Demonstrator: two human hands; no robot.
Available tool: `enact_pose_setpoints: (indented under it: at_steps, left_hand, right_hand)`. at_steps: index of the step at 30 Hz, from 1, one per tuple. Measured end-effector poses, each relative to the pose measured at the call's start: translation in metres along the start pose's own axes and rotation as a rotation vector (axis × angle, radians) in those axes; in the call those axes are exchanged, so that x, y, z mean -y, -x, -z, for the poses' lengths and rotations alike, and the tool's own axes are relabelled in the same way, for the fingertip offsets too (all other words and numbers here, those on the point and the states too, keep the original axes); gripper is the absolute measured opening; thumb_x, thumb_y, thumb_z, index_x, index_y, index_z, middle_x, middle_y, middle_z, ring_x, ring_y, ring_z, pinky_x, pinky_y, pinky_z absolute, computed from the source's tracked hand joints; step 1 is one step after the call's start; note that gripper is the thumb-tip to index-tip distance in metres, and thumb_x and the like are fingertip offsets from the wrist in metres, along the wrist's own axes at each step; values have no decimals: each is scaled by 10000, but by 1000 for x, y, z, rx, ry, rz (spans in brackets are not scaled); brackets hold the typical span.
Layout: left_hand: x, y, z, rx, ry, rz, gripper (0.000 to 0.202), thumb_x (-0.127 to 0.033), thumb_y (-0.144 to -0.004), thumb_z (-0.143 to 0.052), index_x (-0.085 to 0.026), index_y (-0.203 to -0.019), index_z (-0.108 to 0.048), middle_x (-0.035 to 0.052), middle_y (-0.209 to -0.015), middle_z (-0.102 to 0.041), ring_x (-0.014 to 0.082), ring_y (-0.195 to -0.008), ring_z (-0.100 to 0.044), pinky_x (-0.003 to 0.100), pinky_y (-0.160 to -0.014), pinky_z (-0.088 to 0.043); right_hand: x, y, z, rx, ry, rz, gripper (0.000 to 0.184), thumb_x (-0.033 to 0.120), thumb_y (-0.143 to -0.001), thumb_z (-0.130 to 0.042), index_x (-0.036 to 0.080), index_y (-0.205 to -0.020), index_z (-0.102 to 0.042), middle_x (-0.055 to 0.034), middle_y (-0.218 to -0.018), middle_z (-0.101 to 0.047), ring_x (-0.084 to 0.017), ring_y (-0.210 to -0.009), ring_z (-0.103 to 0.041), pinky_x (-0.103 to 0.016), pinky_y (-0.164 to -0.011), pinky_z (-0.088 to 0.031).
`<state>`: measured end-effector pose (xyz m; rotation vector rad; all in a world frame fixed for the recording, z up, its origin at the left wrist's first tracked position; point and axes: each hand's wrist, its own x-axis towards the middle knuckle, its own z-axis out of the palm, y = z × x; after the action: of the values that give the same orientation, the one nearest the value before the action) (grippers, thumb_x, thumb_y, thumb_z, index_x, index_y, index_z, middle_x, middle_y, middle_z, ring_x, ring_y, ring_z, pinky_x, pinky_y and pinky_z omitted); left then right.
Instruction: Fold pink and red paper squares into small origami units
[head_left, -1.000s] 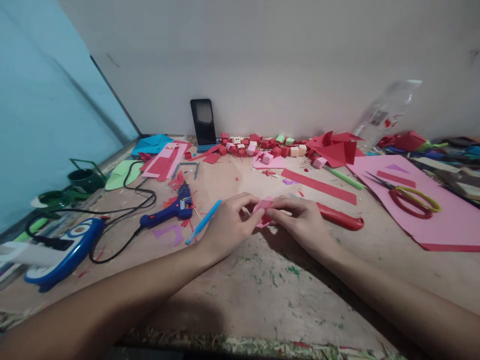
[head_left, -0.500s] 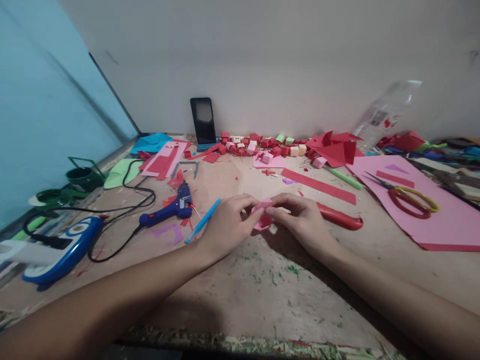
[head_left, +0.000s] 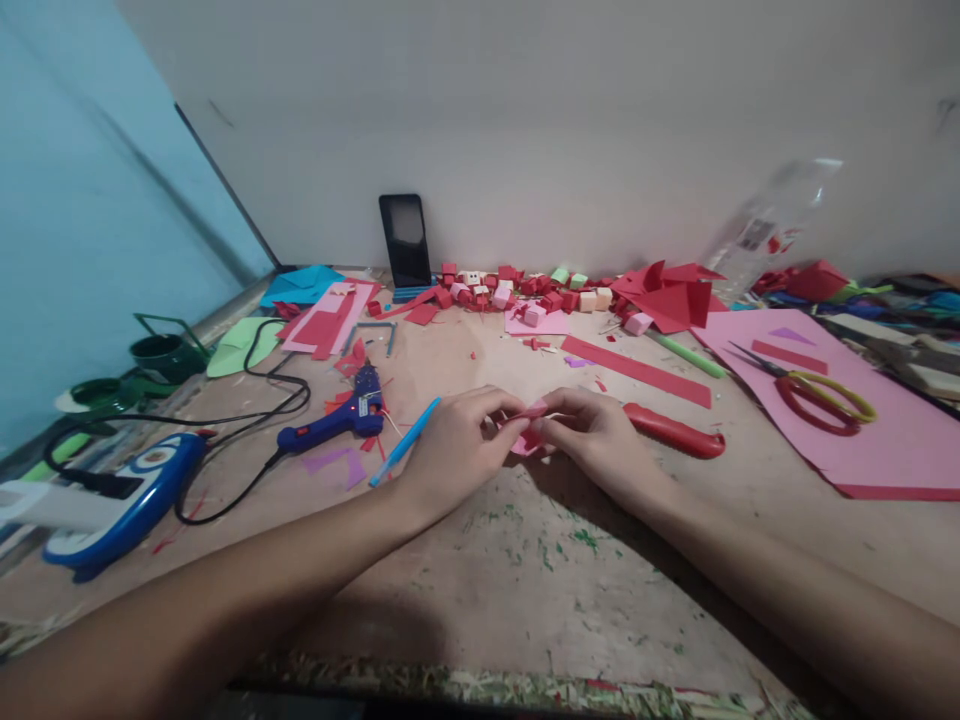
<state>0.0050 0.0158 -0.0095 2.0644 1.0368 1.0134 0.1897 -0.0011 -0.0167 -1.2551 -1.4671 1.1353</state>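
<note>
Pinching pink paper (head_left: 528, 443), left hand (head_left: 461, 440) and right hand (head_left: 602, 438) hold it; it looks unfinished, but little cubes (head_left: 534, 316) look done.

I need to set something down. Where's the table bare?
Bare but for specks: the near side, between left hand, right hand and front edge. Another patch lies between the red handle and pink sheet. It's crowded along the back, with cubes and red paper, and at left, around the glue gun.
</note>
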Motion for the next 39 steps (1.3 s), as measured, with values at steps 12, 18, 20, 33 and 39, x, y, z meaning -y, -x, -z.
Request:
enact_pose_setpoints:
  at_steps: [12, 18, 20, 33, 39]
  left_hand:
    - [4, -2, 1, -27, -164, -54, 93, -119, -899, -656, -170, -829, -689, 18, -824, -735, 161, -739, -656, 263, -663, -469]
    - [2, -2, 2, -17, -141, -36, 61, -134, -867, -693, -179, -833, -670, -2, -803, -714, 152, -723, -637, 256, -659, -444]
    - [3, -3, 2, -6, -155, -23, 115, -136, -862, -694, -178, -769, -641, -9, -759, -686, 147, -692, -610, 257, -642, -423]
    - [-3, -4, 3, -10, -150, -3, 213, -120, -831, -684, -175, -668, -557, -31, -697, -589, 136, -669, -522, 254, -627, -358]
    - [0, -6, 2, 13, 65, 155, 207, -192, -850, -680, -164, -662, -599, -26, -652, -591, 134, -636, -539, 244, -587, -382]
  right_hand:
    - [6, 1, 0, 3, -119, -65, 180, 362, -792, -755, 194, -852, -778, -57, -836, -767, -214, -737, -715, -348, -694, -579]
    - [6, -1, 2, 59, -342, -199, 127, 301, -754, -812, 202, -833, -799, -59, -857, -784, -215, -802, -737, -352, -788, -601]
    - [6, -1, 2, 47, -326, -198, 120, 300, -749, -816, 200, -813, -796, -58, -833, -778, -211, -780, -730, -356, -786, -604]
    - [4, -2, 0, 44, -323, -191, 121, 272, -703, -817, 215, -809, -805, -40, -817, -784, -199, -722, -715, -349, -730, -591]
    - [5, -2, 0, 32, -301, -181, 112, 282, -712, -807, 214, -799, -793, -26, -761, -753, -187, -697, -690, -337, -702, -575]
